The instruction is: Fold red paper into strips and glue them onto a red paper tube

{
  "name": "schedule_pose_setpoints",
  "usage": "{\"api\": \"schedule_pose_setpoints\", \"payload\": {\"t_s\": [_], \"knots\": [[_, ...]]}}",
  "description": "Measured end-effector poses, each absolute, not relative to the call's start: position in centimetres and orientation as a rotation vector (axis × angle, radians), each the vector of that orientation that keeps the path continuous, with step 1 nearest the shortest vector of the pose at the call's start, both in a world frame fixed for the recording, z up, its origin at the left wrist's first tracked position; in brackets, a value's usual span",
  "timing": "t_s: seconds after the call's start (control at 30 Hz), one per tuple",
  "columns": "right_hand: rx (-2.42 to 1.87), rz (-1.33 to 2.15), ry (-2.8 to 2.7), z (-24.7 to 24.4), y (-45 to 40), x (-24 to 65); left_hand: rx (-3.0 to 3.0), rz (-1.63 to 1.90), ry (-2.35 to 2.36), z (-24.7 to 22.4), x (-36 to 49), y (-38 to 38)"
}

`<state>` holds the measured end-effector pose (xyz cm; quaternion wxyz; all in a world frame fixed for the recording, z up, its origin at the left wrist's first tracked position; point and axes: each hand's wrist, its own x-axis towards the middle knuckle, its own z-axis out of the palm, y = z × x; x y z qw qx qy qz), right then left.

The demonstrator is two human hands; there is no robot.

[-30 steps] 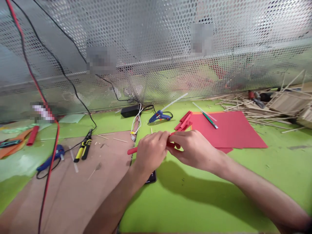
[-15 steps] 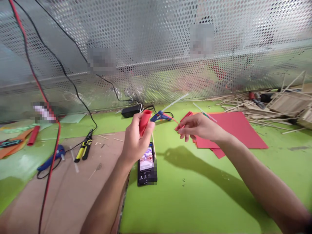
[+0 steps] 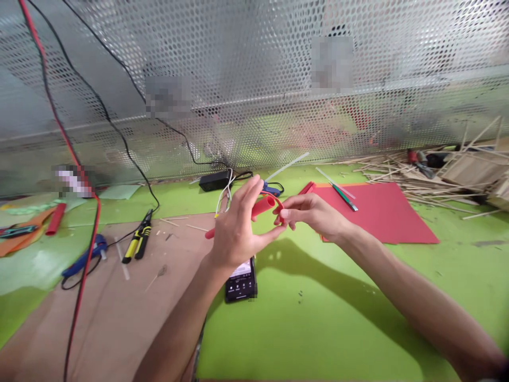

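Observation:
My left hand [image 3: 238, 228] is closed around a red rolled-paper tube [image 3: 263, 207]. The tube's open end faces right, and its far end pokes out past the back of the hand. My left thumb reaches across to my right fingertips. A narrow red paper strip [image 3: 280, 205] curves beside the tube's open end, pinched by the fingers of my right hand [image 3: 308, 212]. Its other end runs toward my left fingers, where I cannot see how it is held. Below my left hand lies a lit phone [image 3: 240, 289], partly covered by it. A blue glue gun [image 3: 272, 189] sits behind the hands.
Red paper sheets [image 3: 382, 212] lie at right with a green-handled craft knife [image 3: 344, 197] on top. Thin wooden sticks [image 3: 393, 178] are piled behind. At left are yellow-black pliers [image 3: 137, 239], another blue glue gun [image 3: 85, 257], a red tube [image 3: 56, 219] and a hanging red-black cable [image 3: 88, 254].
My left hand has turned, tipping the tube from near upright to lying rightward. My right hand has moved left, bringing the strip to the tube's end and uncovering the knife.

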<state>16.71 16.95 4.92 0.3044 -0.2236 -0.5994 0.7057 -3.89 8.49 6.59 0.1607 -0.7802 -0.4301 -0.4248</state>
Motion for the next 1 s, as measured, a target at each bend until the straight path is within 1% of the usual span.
{"api": "schedule_pose_setpoints", "payload": {"t_s": [0.23, 0.4, 0.67, 0.77, 1.0], "knots": [[-0.598, 1.89, -1.589, 5.5, 16.7, 16.8, -2.241, -1.264, -1.044, 6.1, -4.0, 8.7], [-0.543, 1.894, -1.589, 5.7, 16.5, 16.8, -2.265, -1.296, -0.994, 5.6, -4.1, 8.5], [-0.533, 1.881, -1.602, 5.3, 16.3, 16.4, -2.344, -1.248, -0.956, 5.4, -3.8, 8.4], [-0.547, 1.839, -1.633, 5.6, 16.1, 16.5, -2.325, -1.32, -0.987, 5.3, -3.8, 8.4], [-0.534, 1.732, -1.764, 6.8, 15.4, 17.0, -2.288, -1.638, -1.17, 5.8, -3.7, 7.9]]}}
